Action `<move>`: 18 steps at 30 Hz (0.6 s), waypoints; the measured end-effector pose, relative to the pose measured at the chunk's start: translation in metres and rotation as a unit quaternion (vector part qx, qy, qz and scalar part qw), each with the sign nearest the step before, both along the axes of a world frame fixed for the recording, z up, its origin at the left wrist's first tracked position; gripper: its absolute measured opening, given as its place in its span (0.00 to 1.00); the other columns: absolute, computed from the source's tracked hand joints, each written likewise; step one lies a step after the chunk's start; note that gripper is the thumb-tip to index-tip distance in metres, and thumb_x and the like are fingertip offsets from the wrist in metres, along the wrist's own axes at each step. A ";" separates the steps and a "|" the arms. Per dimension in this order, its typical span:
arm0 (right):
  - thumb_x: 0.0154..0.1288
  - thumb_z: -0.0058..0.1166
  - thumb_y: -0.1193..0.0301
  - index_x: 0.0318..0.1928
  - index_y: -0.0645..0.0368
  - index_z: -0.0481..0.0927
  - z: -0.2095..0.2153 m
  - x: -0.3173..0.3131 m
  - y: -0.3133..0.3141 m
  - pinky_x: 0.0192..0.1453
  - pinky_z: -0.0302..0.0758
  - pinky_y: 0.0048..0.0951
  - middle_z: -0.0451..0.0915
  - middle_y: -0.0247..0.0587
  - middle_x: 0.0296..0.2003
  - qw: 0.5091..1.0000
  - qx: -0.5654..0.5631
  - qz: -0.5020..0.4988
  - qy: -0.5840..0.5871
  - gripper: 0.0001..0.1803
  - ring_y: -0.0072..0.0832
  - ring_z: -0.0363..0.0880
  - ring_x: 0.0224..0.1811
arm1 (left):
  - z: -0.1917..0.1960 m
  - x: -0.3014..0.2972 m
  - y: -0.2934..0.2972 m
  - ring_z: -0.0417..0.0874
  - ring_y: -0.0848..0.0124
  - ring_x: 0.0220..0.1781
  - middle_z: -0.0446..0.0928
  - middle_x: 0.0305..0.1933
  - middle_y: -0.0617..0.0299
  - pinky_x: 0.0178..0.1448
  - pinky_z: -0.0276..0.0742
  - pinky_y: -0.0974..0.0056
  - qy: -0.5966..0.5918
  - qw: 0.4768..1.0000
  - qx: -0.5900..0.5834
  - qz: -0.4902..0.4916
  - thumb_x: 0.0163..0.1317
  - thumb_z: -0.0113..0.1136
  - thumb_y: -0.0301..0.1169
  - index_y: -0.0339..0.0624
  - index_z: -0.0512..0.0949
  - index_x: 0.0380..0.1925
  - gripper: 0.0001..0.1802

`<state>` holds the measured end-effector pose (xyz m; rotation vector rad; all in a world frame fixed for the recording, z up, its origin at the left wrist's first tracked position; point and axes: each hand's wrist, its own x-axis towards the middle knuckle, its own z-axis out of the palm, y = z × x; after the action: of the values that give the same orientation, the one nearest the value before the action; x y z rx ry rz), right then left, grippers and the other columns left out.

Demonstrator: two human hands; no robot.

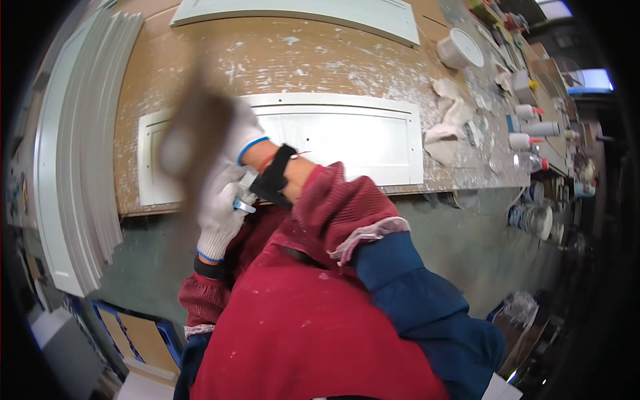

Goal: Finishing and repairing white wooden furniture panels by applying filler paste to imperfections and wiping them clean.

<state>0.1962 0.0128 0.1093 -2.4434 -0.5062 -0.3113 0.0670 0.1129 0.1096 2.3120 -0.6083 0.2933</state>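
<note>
A white panel (353,145) with a raised border and small dark holes lies flat on the workbench. Over its left end is my right hand (245,131), in a white knit glove with a blue cuff. A brown, motion-smeared object (200,133) covers its fingers; I cannot make out its kind or whether the hand grips it. Just below, at the bench's front edge, my left hand (221,217), gloved alike, is closed around a small thing with a pale blue tip (244,206). The rest of that thing is hidden in the fingers.
Several white panels (87,147) stand stacked along the left. Another panel (300,15) lies at the back of the paint-spotted workbench (267,67). To the right are a white tub (460,49), a crumpled cloth (450,117), glue bottles (523,141) and a clear bottle (530,162).
</note>
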 end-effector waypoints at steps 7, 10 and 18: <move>0.67 0.39 0.67 0.41 0.56 0.78 0.021 -0.035 -0.071 0.40 0.78 0.47 0.81 0.53 0.35 0.971 -0.066 -0.134 0.187 0.13 0.48 0.81 0.37 | -0.013 -0.002 -0.001 0.76 0.55 0.54 0.79 0.45 0.55 0.66 0.66 0.48 0.033 0.998 -0.051 0.006 0.36 0.70 0.23 0.40 0.72 0.20 0.14; 0.62 0.41 0.63 0.40 0.60 0.78 0.024 -0.054 -0.138 0.44 0.74 0.52 0.80 0.57 0.34 0.951 -0.080 -0.213 0.209 0.17 0.54 0.79 0.38 | -0.011 -0.005 0.003 0.76 0.55 0.54 0.78 0.45 0.55 0.66 0.66 0.47 0.033 0.998 -0.058 0.006 0.36 0.71 0.22 0.40 0.72 0.20 0.14; 0.56 0.45 0.61 0.37 0.62 0.81 0.023 -0.084 -0.322 0.50 0.73 0.47 0.80 0.59 0.38 0.834 -0.202 -0.456 0.234 0.19 0.53 0.78 0.45 | -0.012 -0.006 0.000 0.76 0.55 0.54 0.78 0.45 0.55 0.67 0.66 0.47 0.040 0.997 -0.058 0.023 0.37 0.71 0.23 0.40 0.72 0.21 0.14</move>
<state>0.1120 -0.3091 0.1320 -2.8685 0.9386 0.0488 0.0614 0.1134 0.0979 2.2172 -0.4859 0.2502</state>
